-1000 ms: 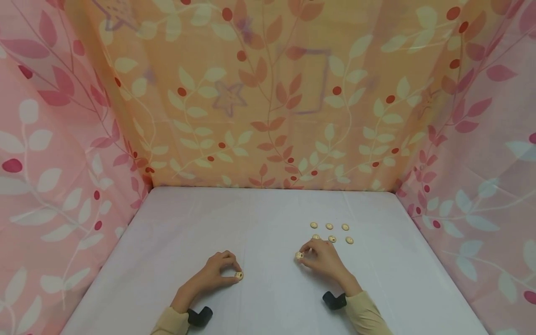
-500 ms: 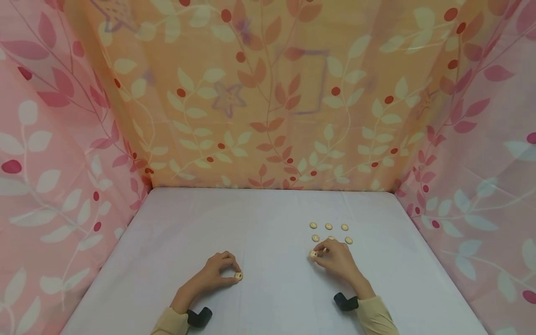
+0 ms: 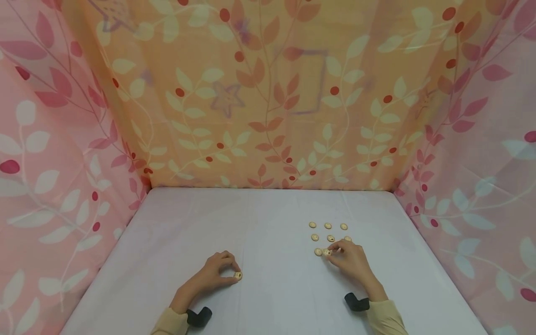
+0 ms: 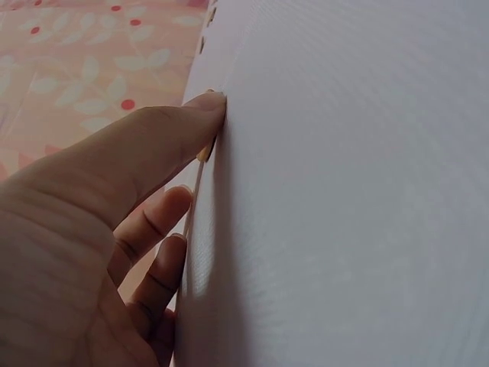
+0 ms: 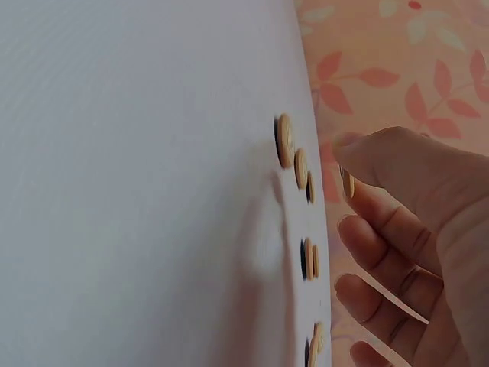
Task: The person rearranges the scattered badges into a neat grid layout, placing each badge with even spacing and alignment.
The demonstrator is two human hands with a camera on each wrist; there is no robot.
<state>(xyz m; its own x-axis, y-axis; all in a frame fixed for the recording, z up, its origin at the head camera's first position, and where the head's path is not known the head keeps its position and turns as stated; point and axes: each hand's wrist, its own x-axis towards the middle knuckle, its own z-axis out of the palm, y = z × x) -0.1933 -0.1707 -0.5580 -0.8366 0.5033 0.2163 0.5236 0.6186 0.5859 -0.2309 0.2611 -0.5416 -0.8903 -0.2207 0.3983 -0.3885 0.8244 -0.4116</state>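
My right hand [image 3: 351,263] pinches a small round wooden disc [image 3: 327,252] between thumb and fingertips; the right wrist view shows that disc [image 5: 348,183] edge-on, raised off the tabletop. Just left of it lies another wooden disc [image 3: 318,251], flat on the cloth. Behind these, more discs make two rows of three, a back row [image 3: 328,226] and a front row [image 3: 331,238], whose right-hand disc is partly covered by my fingers. My left hand [image 3: 219,270] rests on the table and pinches one wooden disc [image 3: 237,275] at its thumb tip, mostly hidden in the left wrist view.
A white cloth covers the table [image 3: 268,214]. Patterned curtains stand at the back [image 3: 268,116], left [image 3: 50,153] and right [image 3: 481,186]. Each wrist carries a black camera mount, one on the left [image 3: 199,317] and one on the right [image 3: 357,302].
My right hand has moved right with a wooden disc, leaving one disc on the cloth in front of the two rows while still pinching another. The left hand has stayed in place.
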